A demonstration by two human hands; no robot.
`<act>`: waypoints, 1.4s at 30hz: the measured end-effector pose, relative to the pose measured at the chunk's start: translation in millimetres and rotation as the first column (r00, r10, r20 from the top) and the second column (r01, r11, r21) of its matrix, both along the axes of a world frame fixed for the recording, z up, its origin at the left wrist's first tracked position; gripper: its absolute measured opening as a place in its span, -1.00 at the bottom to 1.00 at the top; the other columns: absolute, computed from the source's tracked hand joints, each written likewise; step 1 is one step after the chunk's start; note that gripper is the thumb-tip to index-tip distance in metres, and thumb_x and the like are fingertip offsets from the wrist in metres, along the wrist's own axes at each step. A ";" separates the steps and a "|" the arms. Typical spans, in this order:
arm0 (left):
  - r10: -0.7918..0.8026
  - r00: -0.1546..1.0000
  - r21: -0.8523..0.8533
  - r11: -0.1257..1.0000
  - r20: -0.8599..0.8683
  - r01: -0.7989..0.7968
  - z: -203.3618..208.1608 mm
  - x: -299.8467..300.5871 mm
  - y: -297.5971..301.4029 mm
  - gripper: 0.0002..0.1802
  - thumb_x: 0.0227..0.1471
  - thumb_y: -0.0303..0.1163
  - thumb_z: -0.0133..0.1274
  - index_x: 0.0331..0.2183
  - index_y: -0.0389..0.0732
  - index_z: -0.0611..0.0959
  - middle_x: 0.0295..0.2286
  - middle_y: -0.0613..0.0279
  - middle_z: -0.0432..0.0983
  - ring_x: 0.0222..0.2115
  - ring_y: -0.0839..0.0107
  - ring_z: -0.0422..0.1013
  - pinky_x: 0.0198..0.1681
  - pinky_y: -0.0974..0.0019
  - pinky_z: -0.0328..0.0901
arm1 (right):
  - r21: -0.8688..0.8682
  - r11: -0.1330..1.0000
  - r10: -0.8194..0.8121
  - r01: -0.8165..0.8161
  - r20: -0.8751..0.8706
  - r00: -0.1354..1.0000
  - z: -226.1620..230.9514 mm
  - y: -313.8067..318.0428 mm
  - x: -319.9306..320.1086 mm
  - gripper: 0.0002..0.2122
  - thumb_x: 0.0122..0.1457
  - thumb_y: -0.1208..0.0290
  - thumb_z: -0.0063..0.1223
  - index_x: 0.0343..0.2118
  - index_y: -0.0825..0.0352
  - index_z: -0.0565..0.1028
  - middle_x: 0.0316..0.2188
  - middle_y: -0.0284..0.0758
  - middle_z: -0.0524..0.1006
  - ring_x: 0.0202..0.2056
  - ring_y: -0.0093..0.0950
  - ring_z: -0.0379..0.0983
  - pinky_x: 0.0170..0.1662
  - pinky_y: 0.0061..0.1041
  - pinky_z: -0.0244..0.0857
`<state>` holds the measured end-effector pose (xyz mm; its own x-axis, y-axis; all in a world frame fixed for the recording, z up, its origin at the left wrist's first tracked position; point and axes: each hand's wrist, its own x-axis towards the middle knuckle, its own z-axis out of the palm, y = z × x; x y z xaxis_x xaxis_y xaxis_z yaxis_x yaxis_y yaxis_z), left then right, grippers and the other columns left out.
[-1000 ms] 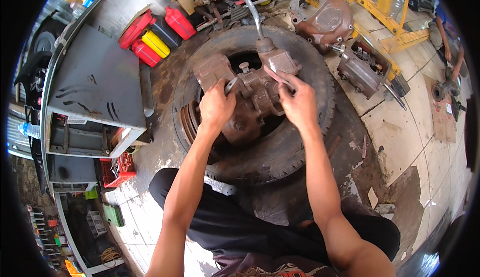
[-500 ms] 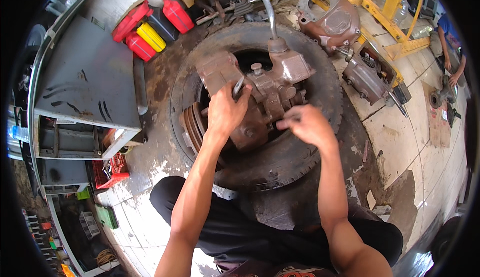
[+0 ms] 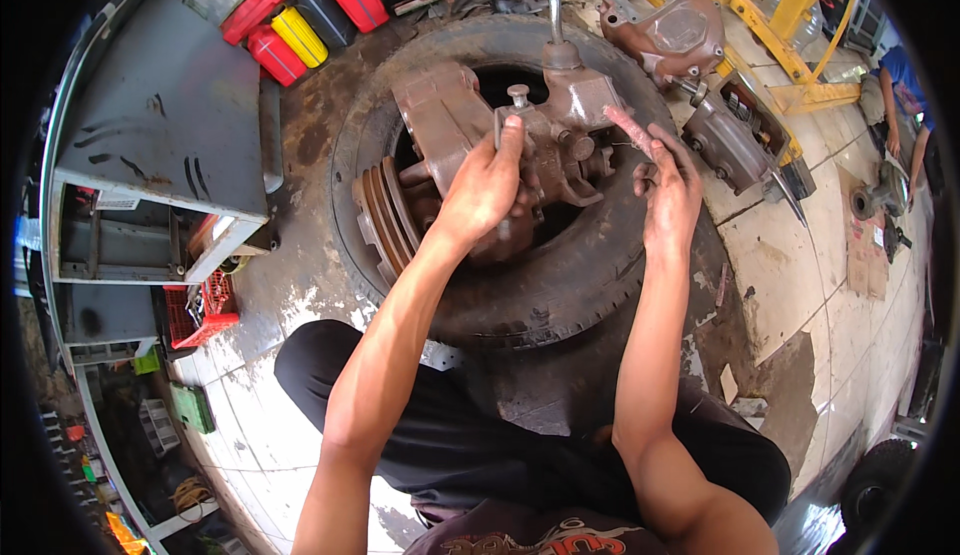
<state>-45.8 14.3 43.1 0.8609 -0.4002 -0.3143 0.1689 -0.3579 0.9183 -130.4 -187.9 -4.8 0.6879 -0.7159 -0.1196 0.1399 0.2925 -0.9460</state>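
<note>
Floor (image 3: 825, 280), gearbox (image 3: 430, 110), red basket (image 3: 205, 331) of metalware (image 3: 211, 295)

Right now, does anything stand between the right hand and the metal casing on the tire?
Only the pinkish strip in the right hand, which points toward the metal casing; nothing else visible stands between. The tire lies below. I cannot tell whether the strip touches the casing.
</note>
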 end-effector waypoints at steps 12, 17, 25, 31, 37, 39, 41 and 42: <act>0.170 0.784 -0.036 0.982 0.596 -0.185 18.2 13.7 -4.9 -0.42 0.35 0.08 -0.09 -0.19 -0.30 0.69 -0.50 0.02 0.55 -0.41 0.16 0.55 -0.29 0.13 0.40 | 0.188 0.980 0.032 -0.061 0.151 0.988 -8.1 -1.4 4.1 -0.70 0.31 0.52 0.12 0.07 0.46 0.54 -0.18 -0.32 0.61 -0.36 -0.59 0.45 -0.34 -0.57 0.33; -0.358 0.364 0.390 0.921 0.860 -0.015 0.1 1.9 -27.5 -0.57 0.22 -0.23 0.13 0.04 -0.26 0.62 0.04 -0.04 0.51 -0.07 0.04 0.52 -0.03 0.06 0.44 | 0.224 0.974 -0.011 -0.023 0.147 0.989 -1.9 -6.0 -2.1 -0.71 0.31 0.51 0.11 0.07 0.45 0.54 -0.17 -0.31 0.62 -0.35 -0.58 0.45 -0.32 -0.55 0.35; -0.690 0.066 0.693 0.714 0.721 -0.098 -79.5 -31.2 -15.5 -0.55 0.15 -0.41 0.01 0.03 -0.45 0.57 0.14 -0.23 0.41 0.19 -0.03 0.36 0.29 0.06 0.25 | 0.209 0.978 -0.021 -0.005 0.123 0.992 -10.3 -9.8 -5.4 -0.72 0.32 0.51 0.10 0.06 0.45 0.54 -0.18 -0.30 0.61 -0.36 -0.57 0.45 -0.33 -0.55 0.35; -0.896 0.241 0.882 0.424 0.374 0.206 -90.0 -88.3 -13.3 -0.65 0.10 -0.44 0.04 -0.08 -0.40 0.63 0.10 -0.23 0.45 0.13 -0.03 0.43 0.21 0.05 0.34 | 0.232 0.972 0.003 -0.037 0.145 0.989 -12.6 -11.6 -3.3 -0.72 0.32 0.50 0.10 0.06 0.45 0.54 -0.20 -0.31 0.60 -0.37 -0.56 0.45 -0.34 -0.54 0.36; -0.512 0.097 0.520 0.849 0.854 -0.099 -30.2 -43.4 -31.5 -0.70 0.12 -0.42 0.06 -0.13 -0.37 0.60 0.10 -0.27 0.46 0.13 0.02 0.44 0.18 -0.04 0.35 | 0.227 0.973 -0.066 0.036 0.124 0.990 -11.8 -24.0 -13.1 -0.72 0.33 0.47 0.09 0.04 0.46 0.54 -0.21 -0.31 0.58 -0.38 -0.53 0.45 -0.37 -0.52 0.34; -0.603 0.114 0.613 0.783 0.790 -0.105 -36.6 -27.6 -23.3 -0.68 0.18 -0.40 0.01 -0.08 -0.38 0.60 0.13 -0.29 0.42 0.16 0.02 0.42 0.36 -0.13 0.05 | 0.245 0.969 -0.057 0.025 0.123 0.991 -14.6 -20.3 -10.7 -0.72 0.33 0.48 0.08 0.04 0.47 0.54 -0.21 -0.30 0.58 -0.38 -0.53 0.45 -0.38 -0.52 0.33; -0.737 0.025 0.727 0.660 0.676 -0.189 -67.5 -29.8 -17.5 -0.65 0.20 -0.36 -0.03 -0.07 -0.38 0.61 0.14 -0.33 0.40 0.18 -0.03 0.39 0.38 -0.15 0.01 | 0.248 0.969 -0.038 0.003 0.136 0.990 -13.6 -17.5 -7.8 -0.73 0.33 0.48 0.07 0.04 0.46 0.54 -0.22 -0.29 0.58 -0.38 -0.53 0.44 -0.38 -0.52 0.33; -0.772 -0.026 0.752 0.626 0.635 -0.208 -77.8 -36.9 -18.9 -0.61 0.21 -0.34 -0.07 -0.08 -0.44 0.61 0.13 -0.42 0.37 0.18 -0.09 0.37 0.39 -0.08 -0.01 | 0.248 0.969 -0.033 -0.001 0.136 0.990 -14.5 -17.7 -8.3 -0.73 0.34 0.48 0.07 0.04 0.46 0.54 -0.22 -0.29 0.58 -0.38 -0.53 0.44 -0.38 -0.52 0.33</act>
